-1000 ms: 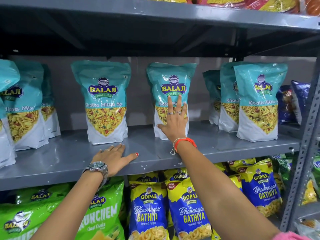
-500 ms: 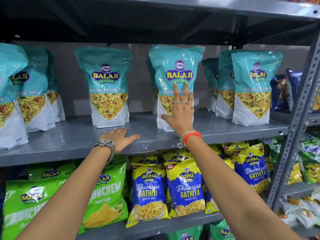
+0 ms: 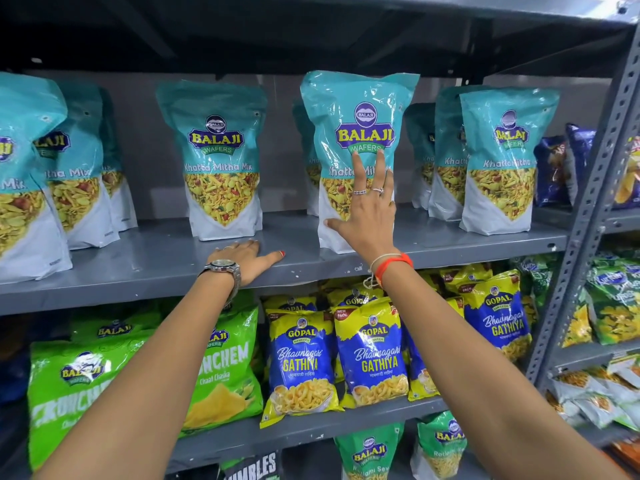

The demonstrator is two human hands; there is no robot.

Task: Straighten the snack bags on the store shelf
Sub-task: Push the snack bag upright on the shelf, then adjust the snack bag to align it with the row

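Note:
Several teal Balaji Khatta Mitha Mix bags stand upright along the grey middle shelf [image 3: 450, 249]. My right hand [image 3: 367, 220] lies flat against the front of the centre bag [image 3: 358, 109], fingers spread upward and thumb near its lower left edge, not wrapped around it. This bag stands closer to the shelf's front edge than the bag to its left [image 3: 220, 161], and another teal bag [image 3: 306, 147] shows behind it. My left hand [image 3: 247, 259] rests palm down on the shelf board in front of that left bag, holding nothing.
More teal bags stand at the far left [image 3: 74, 174] and right [image 3: 502, 161]. Below are green Balaji bags [image 3: 221, 368] and blue-yellow Gopal Gathiya bags [image 3: 372, 355]. A perforated steel upright [image 3: 588, 209] bounds the shelf on the right, with dark blue bags [image 3: 554, 168] behind it.
The centre bag has come forward toward the shelf's front edge under my right hand, uncovering a bag behind it. My left hand stays on the shelf. The view has moved closer.

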